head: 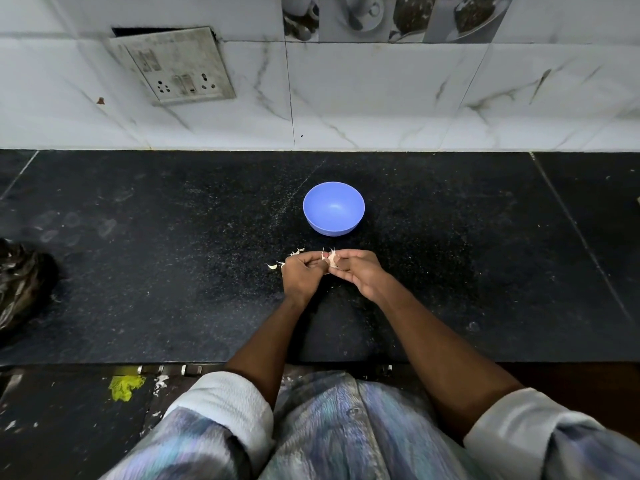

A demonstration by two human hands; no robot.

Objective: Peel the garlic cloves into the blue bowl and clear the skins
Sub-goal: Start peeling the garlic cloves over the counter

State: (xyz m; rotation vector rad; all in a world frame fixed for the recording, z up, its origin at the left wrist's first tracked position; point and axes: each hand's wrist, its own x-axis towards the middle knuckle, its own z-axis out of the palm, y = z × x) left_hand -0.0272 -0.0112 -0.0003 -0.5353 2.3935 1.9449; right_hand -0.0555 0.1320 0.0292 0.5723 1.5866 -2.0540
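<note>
Rolled white cuffs [221, 407] of a patterned shirt fill the bottom of the frame; both bare forearms reach up from them to frame centre.

Task object: one garlic clove [330, 260], pinkish, skin partly lifted, held between the two hands just above the black granite counter [173, 289], below the bowl in frame.
- Left hand [302, 271]: fingers curled tight, pinching the clove's left side.
- Right hand [356, 271]: fingers curled inward, thumb and fingertips pinching the clove and its papery skin. Exact finger placement under the skin cannot be told.

Blue bowl [334, 208]: upright, above the hands, close but apart. Interior appears empty; no peeled cloves visible in it. Judgement: early in the task.

Loose skins [297, 252] and small pale bits [273, 266] lie on the counter at the upper left of the left hand; whether any are unpeeled cloves cannot be told.

Outward: crumpled black plastic bag [20, 285] at left edge; switch-and-socket plate [173, 65] on the marble-pattern wall tiles, upper left; yellow stain [125, 386] on the floor, lower left.

Risks, as judged:
- Skin tears into slivers that cling to fingers and end up in the bowl with the clove.
- Peeling is done over the counter, so flakes scatter wider and are missed at clearing.
- Smooth clove may slip from the pinch once bared and roll off the front edge.
</note>
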